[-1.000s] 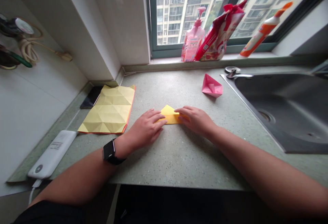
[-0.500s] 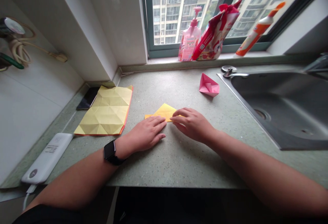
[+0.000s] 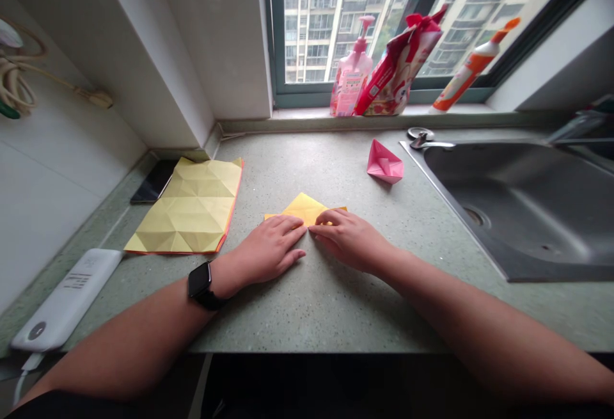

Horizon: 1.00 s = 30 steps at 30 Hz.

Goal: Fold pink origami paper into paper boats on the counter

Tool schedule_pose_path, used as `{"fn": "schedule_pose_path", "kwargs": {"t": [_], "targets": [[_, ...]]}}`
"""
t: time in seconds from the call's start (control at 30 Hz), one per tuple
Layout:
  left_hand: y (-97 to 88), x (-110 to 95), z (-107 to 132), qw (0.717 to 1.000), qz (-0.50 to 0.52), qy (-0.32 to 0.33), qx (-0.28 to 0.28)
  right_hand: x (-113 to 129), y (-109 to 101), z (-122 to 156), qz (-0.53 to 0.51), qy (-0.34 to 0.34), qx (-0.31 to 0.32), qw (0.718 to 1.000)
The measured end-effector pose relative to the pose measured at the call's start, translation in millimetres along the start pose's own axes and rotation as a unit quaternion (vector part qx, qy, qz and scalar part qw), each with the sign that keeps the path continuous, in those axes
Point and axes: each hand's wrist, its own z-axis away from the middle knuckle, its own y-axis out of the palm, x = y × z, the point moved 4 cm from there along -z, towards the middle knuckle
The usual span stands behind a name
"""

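Observation:
A small folded yellow paper [image 3: 303, 205] with a peaked top lies flat on the speckled counter in front of me. My left hand [image 3: 268, 249] rests open on its left part, fingers stretched out and covering the near edge. At the right part, my right hand [image 3: 355, 240] has its thumb and fingertips drawn together on the paper's near edge. Part of the paper is hidden under both hands. Farther right stands a pink folded paper shape [image 3: 385, 166], touched by neither hand. Left of my hands lie creased pale yellow sheets [image 3: 187, 208] with an orange edge below.
A dark phone [image 3: 151, 181] lies partly under the sheets, with a white power bank [image 3: 67, 300] and its cable nearer me. The steel sink [image 3: 508, 214] is at right. A pink pump bottle [image 3: 352, 80], red bag [image 3: 403, 67] and orange-white bottle [image 3: 465, 73] stand on the sill.
My right hand has moved slightly left along the paper's near edge, its fingertips now closer together. My left hand stays on the paper. The whole view has shifted slightly.

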Motion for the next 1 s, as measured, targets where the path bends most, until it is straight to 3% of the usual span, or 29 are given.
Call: {"fn": "schedule_pose_path", "kwargs": {"t": [0.5, 0.83, 1.0], "targets": [[-1.0, -0.1, -2.0, 1.0, 0.006, -0.011, 0.007, 1.4, -4.3, 1.3, 0.016, 0.038, 0.045, 0.998], [-4.1, 0.6, -3.2, 1.0, 0.026, -0.012, 0.008, -5.2, -26.3, 4.5, 0.036, 0.18, 0.171, 0.968], [-3.8, 1.9, -2.8, 0.999, 0.035, -0.013, 0.005, -12.4, -33.9, 7.9, 0.059, 0.226, 0.19, 0.954]]}}
